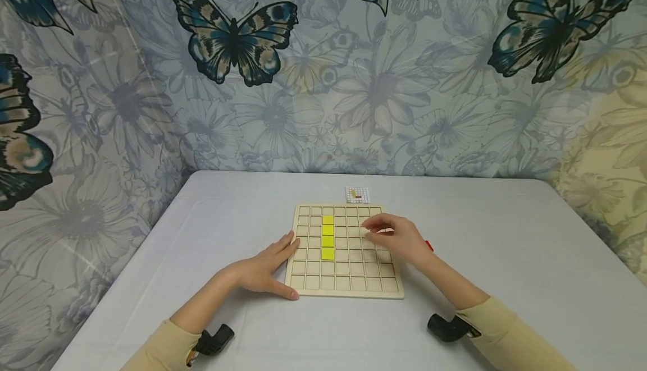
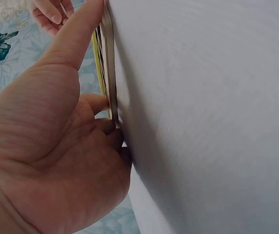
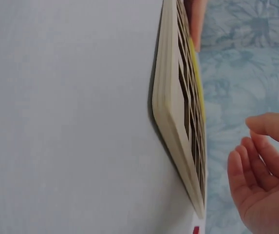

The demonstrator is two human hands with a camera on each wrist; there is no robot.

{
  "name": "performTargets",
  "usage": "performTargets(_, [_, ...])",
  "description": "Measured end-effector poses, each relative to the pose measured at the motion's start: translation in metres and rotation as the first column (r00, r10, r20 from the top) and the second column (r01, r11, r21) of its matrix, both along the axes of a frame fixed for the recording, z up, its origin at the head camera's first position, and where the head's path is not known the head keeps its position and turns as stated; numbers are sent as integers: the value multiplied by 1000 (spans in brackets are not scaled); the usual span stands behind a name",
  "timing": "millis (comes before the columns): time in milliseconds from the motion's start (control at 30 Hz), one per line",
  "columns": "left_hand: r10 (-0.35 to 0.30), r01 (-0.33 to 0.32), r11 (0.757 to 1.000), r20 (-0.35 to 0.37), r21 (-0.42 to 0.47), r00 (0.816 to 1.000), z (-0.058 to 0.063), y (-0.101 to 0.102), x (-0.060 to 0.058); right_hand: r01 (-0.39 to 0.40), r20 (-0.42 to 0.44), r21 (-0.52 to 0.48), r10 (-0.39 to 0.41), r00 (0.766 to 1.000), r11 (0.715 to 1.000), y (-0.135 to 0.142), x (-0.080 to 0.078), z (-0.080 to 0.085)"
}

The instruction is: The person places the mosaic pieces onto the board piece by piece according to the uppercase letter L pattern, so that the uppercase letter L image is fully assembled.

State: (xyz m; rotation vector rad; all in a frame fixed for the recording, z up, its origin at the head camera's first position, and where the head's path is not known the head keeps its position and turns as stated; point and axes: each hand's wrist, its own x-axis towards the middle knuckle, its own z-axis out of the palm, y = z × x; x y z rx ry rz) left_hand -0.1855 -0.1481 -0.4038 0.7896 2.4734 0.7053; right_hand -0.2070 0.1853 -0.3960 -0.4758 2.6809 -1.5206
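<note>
The board (image 1: 356, 269) sits on the worktop (image 1: 242, 208), below the centre of the frame, its third column from the left holding four yellow tiles (image 1: 328, 241) in adjoining cells. The left hand (image 1: 260, 270), left of centre, has its grip released, fingers and thumb spread against the board's left edge and near corner. The right hand (image 1: 399, 237) hovers over the board's right part, fingers bent; whether its grip pinches anything I cannot tell. Something red (image 1: 429, 245) shows just beyond that wrist; a card (image 1: 357, 195) lies above the board's top edge.
</note>
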Motion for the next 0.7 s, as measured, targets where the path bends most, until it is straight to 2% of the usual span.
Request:
performTargets(167, [-8, 8, 1000, 1, 10, 1000, 2, 0, 0, 44, -1, -8, -44, 999, 999, 15, -5, -1])
performTargets(333, [-9, 9, 1000, -1, 11, 1000, 2, 0, 0, 113, 53, 7, -113, 992, 994, 27, -7, 0])
performTargets(467, [-5, 5, 1000, 2, 8, 1000, 2, 0, -1, 149, 54, 60, -152, 987, 987, 37, -7, 2])
performTargets(700, [-2, 2, 1000, 2, 1, 1000, 2, 1, 0, 175, 106, 114, -187, 977, 978, 54, -11, -1])
